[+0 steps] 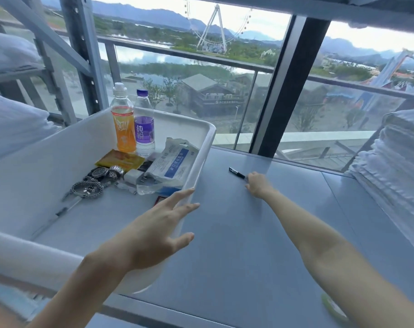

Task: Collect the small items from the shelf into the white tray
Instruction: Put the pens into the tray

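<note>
The white tray (202, 147) sits on the left of the grey shelf (248, 233). Inside it are an orange drink bottle (122, 121), a purple-labelled water bottle (144, 124), a yellow packet (120, 159), several wristwatches (94, 183), a white charger (134, 176), a plastic-wrapped pack (170, 162) and a pen (57, 214). My left hand (154, 228) hovers open over the tray's right rim, fingers spread. My right hand (257, 183) reaches across the shelf, its fingers touching the end of a black pen (236, 173) lying on the shelf surface.
A stack of folded white towels (395, 166) fills the right side of the shelf. White bedding (12, 129) lies on racks at the left. Metal shelf uprights (87, 67) and a glass window stand behind. A green object (331, 308) peeks out by my right forearm.
</note>
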A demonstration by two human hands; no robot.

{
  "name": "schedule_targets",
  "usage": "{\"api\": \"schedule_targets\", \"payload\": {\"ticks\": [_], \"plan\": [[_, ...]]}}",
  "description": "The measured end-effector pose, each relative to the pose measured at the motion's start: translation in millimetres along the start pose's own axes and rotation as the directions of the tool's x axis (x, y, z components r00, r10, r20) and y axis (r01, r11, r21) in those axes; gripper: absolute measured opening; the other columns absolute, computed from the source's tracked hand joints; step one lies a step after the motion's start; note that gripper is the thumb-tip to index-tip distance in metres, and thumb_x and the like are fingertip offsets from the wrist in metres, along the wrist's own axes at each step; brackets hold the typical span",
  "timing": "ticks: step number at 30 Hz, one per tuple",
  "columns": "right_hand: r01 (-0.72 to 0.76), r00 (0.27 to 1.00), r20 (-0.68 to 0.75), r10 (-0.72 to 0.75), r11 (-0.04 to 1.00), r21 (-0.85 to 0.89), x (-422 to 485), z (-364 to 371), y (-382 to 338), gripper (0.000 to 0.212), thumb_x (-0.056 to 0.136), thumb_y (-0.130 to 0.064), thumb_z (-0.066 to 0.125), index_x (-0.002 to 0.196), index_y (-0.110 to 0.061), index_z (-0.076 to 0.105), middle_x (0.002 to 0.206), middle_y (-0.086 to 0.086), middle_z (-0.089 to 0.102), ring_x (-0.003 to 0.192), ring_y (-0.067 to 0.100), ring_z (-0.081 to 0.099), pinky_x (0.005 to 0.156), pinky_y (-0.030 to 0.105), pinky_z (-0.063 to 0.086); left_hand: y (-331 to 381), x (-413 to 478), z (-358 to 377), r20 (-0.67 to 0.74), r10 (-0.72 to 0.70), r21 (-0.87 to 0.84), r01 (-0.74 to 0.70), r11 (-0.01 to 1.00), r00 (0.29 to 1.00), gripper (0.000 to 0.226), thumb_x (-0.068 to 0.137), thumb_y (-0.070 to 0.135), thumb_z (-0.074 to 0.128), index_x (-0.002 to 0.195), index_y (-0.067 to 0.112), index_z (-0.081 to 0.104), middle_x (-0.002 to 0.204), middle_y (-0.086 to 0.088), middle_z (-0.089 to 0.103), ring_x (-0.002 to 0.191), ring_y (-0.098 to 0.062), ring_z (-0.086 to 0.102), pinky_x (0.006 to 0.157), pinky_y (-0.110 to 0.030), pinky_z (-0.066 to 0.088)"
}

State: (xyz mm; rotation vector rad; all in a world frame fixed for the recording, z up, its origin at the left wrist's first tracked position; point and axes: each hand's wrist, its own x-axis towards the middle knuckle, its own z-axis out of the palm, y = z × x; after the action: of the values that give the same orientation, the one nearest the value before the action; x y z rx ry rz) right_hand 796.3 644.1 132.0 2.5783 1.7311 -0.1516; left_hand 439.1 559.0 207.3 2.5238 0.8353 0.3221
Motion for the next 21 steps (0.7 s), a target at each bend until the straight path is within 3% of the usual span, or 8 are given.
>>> {"api": "schedule_targets", "payload": {"ticks": [3,6,10,14,18,21], "plan": [[-0.003,0.996,-0.092,0.005,1.000,0.021,-1.7,2.8,0.2,0.024,0.093,-0.014,0.049,0.116,-0.006,0.050,0.123,0.013,0.054,0.114,0.030,0.050,0.086,0.037,0.046,2.4,-0.6,-0.6,-0.006,-0.001,0.010,0.001,1.000,1.000,0.059,0.089,0.042,0.052,0.143,0.038,0.028,0.149,0.034,-0.004,0.139,0.008,0.008,0.113,-0.021,0.019],[-0.019,0.998,-0.052,0.023,0.997,0.077,-3.1,1.7,-4.0,0.025,0.089,-0.010,0.050,0.114,-0.005,0.049,0.116,0.016,0.058,0.106,0.032,0.055,0.082,0.037,0.047,4.4,-1.0,-0.8,-0.014,-0.002,0.003,0.002,1.000,1.000,0.057,0.089,0.042,0.052,0.142,0.038,0.030,0.149,0.033,-0.002,0.139,0.007,0.009,0.111,-0.019,0.018],[0.002,0.999,0.038,-0.011,0.976,0.218,-7.9,-8.0,-10.3,0.050,0.084,-0.018,0.060,0.129,-0.010,0.039,0.114,0.015,0.059,0.101,0.031,0.057,0.086,0.039,0.049,5.8,-0.5,-0.1,-0.026,-0.002,0.018,0.002,1.000,1.000,0.058,0.090,0.042,0.051,0.143,0.037,0.029,0.151,0.031,-0.003,0.140,0.005,0.008,0.112,-0.021,0.018],[0.074,0.994,-0.105,-0.035,0.915,0.396,-22.5,-43.7,-26.5,0.070,0.083,-0.019,0.061,0.143,-0.019,0.025,0.094,0.014,0.064,0.092,0.030,0.060,0.085,0.038,0.046,6.8,-0.6,2.4,-0.038,-0.003,0.028,0.004,1.000,0.999,0.059,0.091,0.043,0.048,0.145,0.034,0.026,0.153,0.027,-0.003,0.141,0.004,0.005,0.116,-0.025,0.018],[0.249,0.951,-0.301,-0.077,0.767,0.592,-54.0,-105.3,-58.4,0.076,0.082,-0.010,0.060,0.144,-0.032,0.022,0.075,0.008,0.054,0.068,0.022,0.054,0.075,0.036,0.050,3.2,-5.8,-4.7,-0.123,0.038,0.078,-0.029,0.997,0.992,0.062,0.091,0.050,0.045,0.146,0.030,0.023,0.155,0.020,0.008,0.141,0.004,0.008,0.114,-0.021,0.018],[0.357,0.934,-0.277,-0.226,0.527,0.771,-85.4,-143.0,-96.9,0.084,0.081,0.002,0.062,0.141,-0.042,0.023,0.077,0.008,0.053,0.061,0.015,0.058,0.063,0.026,0.058,-20.7,-24.5,-28.7,-0.161,0.090,0.152,-0.066,0.986,0.983,0.065,0.088,0.057,0.038,0.144,0.028,0.027,0.152,0.015,0.024,0.138,0.005,0.013,0.111,-0.013,0.012]]}}
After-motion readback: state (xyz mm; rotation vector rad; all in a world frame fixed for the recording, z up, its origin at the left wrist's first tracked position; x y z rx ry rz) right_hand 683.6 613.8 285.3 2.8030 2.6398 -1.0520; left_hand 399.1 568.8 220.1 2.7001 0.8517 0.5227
